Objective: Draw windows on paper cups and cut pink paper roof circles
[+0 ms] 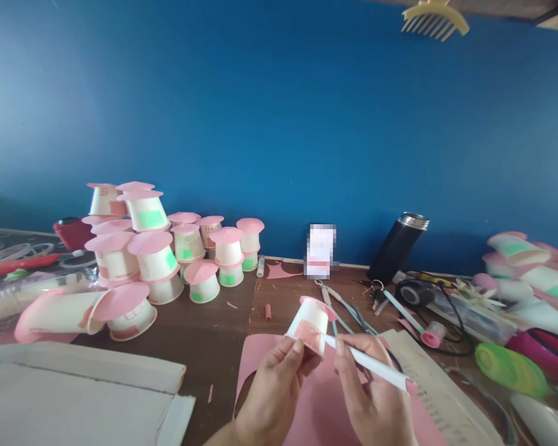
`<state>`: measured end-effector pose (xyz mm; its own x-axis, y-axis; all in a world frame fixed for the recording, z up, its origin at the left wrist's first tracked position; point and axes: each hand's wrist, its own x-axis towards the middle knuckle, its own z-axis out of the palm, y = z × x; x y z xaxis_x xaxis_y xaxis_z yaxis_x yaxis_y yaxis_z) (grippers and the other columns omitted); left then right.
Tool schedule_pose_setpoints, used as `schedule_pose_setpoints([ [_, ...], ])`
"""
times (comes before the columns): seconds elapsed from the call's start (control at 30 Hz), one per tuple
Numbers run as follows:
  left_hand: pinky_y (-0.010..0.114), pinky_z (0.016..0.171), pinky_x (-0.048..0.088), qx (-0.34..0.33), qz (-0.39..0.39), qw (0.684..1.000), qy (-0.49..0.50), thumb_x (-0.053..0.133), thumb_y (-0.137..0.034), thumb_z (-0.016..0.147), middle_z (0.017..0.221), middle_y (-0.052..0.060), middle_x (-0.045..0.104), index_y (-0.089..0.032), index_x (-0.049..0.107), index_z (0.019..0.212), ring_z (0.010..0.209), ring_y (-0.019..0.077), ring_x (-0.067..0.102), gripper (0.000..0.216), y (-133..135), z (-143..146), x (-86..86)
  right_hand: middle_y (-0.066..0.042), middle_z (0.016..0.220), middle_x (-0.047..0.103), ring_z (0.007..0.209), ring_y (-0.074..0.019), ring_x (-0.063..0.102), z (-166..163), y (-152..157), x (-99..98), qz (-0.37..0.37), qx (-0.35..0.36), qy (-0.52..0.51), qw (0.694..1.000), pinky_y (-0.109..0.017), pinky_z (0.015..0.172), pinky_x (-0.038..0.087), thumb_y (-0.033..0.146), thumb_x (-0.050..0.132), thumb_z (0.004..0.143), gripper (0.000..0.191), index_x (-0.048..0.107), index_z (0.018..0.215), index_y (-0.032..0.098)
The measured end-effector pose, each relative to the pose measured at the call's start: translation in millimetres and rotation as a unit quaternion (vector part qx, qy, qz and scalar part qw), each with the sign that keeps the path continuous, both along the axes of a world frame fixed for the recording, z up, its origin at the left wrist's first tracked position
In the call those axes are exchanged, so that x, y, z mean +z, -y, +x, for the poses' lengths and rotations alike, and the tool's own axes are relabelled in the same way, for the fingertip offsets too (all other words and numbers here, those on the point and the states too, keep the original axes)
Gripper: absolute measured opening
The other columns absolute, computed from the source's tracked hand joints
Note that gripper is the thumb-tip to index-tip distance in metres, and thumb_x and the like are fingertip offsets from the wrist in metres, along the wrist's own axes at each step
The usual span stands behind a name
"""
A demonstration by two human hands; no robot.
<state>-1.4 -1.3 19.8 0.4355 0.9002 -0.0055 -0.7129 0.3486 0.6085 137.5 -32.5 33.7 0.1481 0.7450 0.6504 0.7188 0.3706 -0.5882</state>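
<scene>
My left hand (274,387) is closed round a small white paper cup (311,322) with a pink round top and a pink patch on its side, held tilted above a pink paper sheet (316,402). My right hand (376,396) pinches a white pen-like stick (367,362) with a pink end. Its tip touches the cup's pink patch. Both hands hover near the table's front edge.
A pile of finished pink-topped cups (158,254) stands at the back left, with more cups (530,266) at the right. Scissors and tweezers (344,306), a black flask (397,248), tape roll (411,292), green lid (509,368) and cardboard (74,396) lie around.
</scene>
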Motion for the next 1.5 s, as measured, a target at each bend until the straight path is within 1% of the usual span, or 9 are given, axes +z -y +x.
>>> schedule_pose_setpoints([
  [0.17, 0.042, 0.102, 0.039, -0.003, -0.001, 1.000, -0.003, 0.063, -0.031, 0.089, 0.105, 0.013, 0.072, -0.013, 0.075, 0.103, 0.107, 0.0269, 0.060, 0.025, 0.8, 0.2, 0.7, -0.001, 0.069, 0.061, 0.059, -0.0153, 0.061, -1.5, 0.8, 1.5, 0.005, -0.005, -0.013, 1.000, -0.021, 0.050, 0.052, 0.030, 0.052, 0.094, 0.011, 0.059, 0.092, 0.022],
  [0.47, 0.043, 0.101, 0.040, 0.012, -0.017, 1.000, -0.008, 0.072, -0.035, 0.081, 0.101, 0.013, 0.072, -0.013, 0.076, 0.095, 0.105, 0.0281, 0.061, 0.027, 0.0, 0.5, 2.7, -0.001, 0.070, 0.062, 0.059, -0.0150, 0.062, -2.9, 0.0, 2.3, 0.003, 0.001, -0.025, 1.000, -0.020, 0.050, 0.053, 0.030, 0.052, 0.094, 0.012, 0.059, 0.092, 0.021],
  [0.6, 0.043, 0.101, 0.040, 0.013, -0.015, 1.000, -0.006, 0.071, -0.036, 0.082, 0.100, 0.013, 0.073, -0.013, 0.076, 0.097, 0.105, 0.0279, 0.061, 0.028, 0.0, 0.5, 3.1, -0.001, 0.068, 0.062, 0.056, -0.0148, 0.060, -1.6, 2.6, 2.6, -0.016, 0.010, -0.012, 1.000, -0.021, 0.048, 0.051, 0.031, 0.052, 0.094, 0.013, 0.060, 0.092, 0.021],
  [0.7, 0.043, 0.101, 0.040, 0.017, -0.016, 1.000, -0.010, 0.072, -0.036, 0.081, 0.099, 0.013, 0.073, -0.013, 0.076, 0.095, 0.104, 0.0280, 0.061, 0.028, -0.3, 0.4, 2.9, -0.003, 0.072, 0.065, 0.059, -0.0157, 0.062, -0.7, 4.4, 2.9, -0.019, 0.016, -0.005, 1.000, -0.022, 0.050, 0.052, 0.032, 0.051, 0.095, 0.015, 0.062, 0.093, 0.021],
  [0.8, 0.042, 0.101, 0.040, 0.016, -0.014, 1.000, -0.014, 0.070, -0.036, 0.082, 0.099, 0.013, 0.072, -0.012, 0.076, 0.094, 0.104, 0.0279, 0.061, 0.027, -0.7, 0.2, 2.9, -0.002, 0.070, 0.064, 0.060, -0.0159, 0.062, -0.8, 3.9, 2.6, -0.018, 0.006, -0.008, 1.000, -0.021, 0.050, 0.052, 0.032, 0.051, 0.094, 0.015, 0.061, 0.093, 0.021],
  [1.0, 0.041, 0.101, 0.038, 0.009, -0.004, 1.000, -0.021, 0.069, -0.035, 0.084, 0.106, 0.014, 0.072, -0.014, 0.075, 0.102, 0.106, 0.0272, 0.060, 0.029, -0.4, 1.3, 0.8, -0.001, 0.071, 0.060, 0.061, -0.0162, 0.061, -2.4, 1.9, 0.6, 0.008, -0.009, -0.018, 1.000, -0.025, 0.055, 0.051, 0.030, 0.052, 0.094, 0.011, 0.059, 0.093, 0.022],
  [1.1, 0.041, 0.102, 0.038, 0.012, -0.001, 0.999, -0.032, 0.068, -0.036, 0.084, 0.106, 0.013, 0.072, -0.015, 0.075, 0.104, 0.106, 0.0271, 0.060, 0.030, 0.4, 2.0, 0.1, -0.001, 0.072, 0.060, 0.061, -0.0167, 0.061, -2.0, 2.5, 0.2, 0.006, -0.015, -0.017, 1.000, -0.026, 0.055, 0.051, 0.031, 0.052, 0.094, 0.011, 0.059, 0.093, 0.022],
  [1.33, 0.043, 0.102, 0.037, -0.003, 0.041, 0.997, -0.070, 0.062, -0.040, 0.088, 0.105, 0.013, 0.072, -0.016, 0.075, 0.104, 0.104, 0.0272, 0.061, 0.032, 2.8, 0.9, 0.6, -0.001, 0.072, 0.062, 0.061, -0.0173, 0.061, 0.6, 0.9, -1.3, 0.004, -0.020, -0.009, 1.000, -0.027, 0.055, 0.051, 0.032, 0.052, 0.094, 0.012, 0.059, 0.094, 0.022],
  [1.5, 0.040, 0.096, 0.040, 0.001, 0.060, 0.990, -0.128, 0.058, -0.041, 0.090, 0.098, 0.012, 0.072, -0.016, 0.075, 0.100, 0.096, 0.0253, 0.060, 0.032, 3.5, 0.2, -6.2, -0.002, 0.072, 0.062, 0.061, -0.0171, 0.062, -0.1, 1.6, -1.1, 0.000, -0.017, -0.019, 1.000, -0.026, 0.055, 0.050, 0.032, 0.052, 0.094, 0.012, 0.058, 0.093, 0.022],
])
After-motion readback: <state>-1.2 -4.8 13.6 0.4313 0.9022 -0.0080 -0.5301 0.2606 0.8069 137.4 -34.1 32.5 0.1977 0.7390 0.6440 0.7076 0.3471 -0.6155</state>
